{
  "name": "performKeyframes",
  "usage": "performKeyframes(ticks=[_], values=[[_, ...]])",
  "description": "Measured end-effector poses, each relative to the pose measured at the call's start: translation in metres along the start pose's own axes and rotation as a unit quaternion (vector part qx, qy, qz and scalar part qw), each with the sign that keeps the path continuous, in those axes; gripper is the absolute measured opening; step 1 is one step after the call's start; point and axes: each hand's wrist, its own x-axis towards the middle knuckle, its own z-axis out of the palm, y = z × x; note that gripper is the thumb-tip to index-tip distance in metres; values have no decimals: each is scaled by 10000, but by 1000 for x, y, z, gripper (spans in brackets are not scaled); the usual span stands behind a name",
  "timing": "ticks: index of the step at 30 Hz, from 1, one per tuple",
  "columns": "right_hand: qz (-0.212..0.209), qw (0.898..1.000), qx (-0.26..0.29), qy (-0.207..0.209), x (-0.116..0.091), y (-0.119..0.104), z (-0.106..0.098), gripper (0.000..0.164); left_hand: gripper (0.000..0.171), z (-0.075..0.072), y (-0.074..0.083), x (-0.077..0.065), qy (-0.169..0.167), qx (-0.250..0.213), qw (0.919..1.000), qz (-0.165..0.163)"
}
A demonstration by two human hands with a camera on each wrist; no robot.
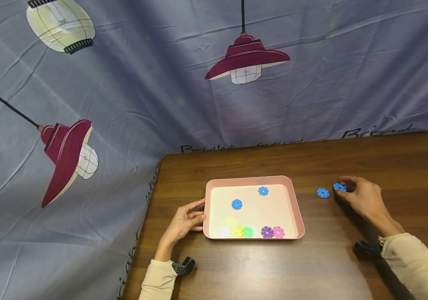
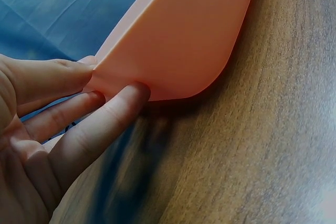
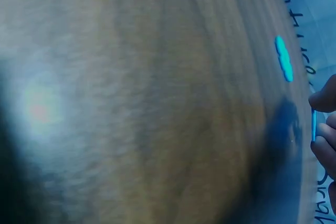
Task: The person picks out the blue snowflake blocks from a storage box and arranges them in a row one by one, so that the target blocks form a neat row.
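At the left end of a pink tray [image 1: 250, 181], my left hand [image 1: 181, 221] touches the outer wall. In the left wrist view, fingers [image 2: 100, 129] lie against the tray's side wall [image 2: 189, 35] near its corner. To the right of the tray, my right hand [image 1: 365, 200] pinches a blue notched disc [image 1: 339, 187] between thumb and fingers; the right wrist view shows this held disc [image 3: 314, 124] edge-on. Another blue disc [image 1: 323, 193] lies on the table just left of that hand, seen also as a blue disc [image 3: 284, 59] in the right wrist view.
Inside the tray are two separate blue discs [image 1: 237, 204], plus yellow [image 1: 237, 231], green [image 1: 248, 232], purple [image 1: 267, 232] and pink [image 1: 278, 232] ones along the near wall. A brown wooden table [image 1: 259, 271] holds everything. Behind it hangs a printed curtain [image 1: 154, 83].
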Motion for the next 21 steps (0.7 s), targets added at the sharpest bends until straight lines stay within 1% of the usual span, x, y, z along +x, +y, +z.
performKeyframes(ticks=[12,17,21], values=[[30,9999,-139,-45,-8,5,7,41,56,-1,-2,-1,-9,-33,10000,44],[-15,9998,-201,75,-11,3,7,40,56,0,-2,-1,2,-51,10000,25],[18,9997,-223,95,-12,2,8,41,56,0,-1,0,1,-85,10000,12]])
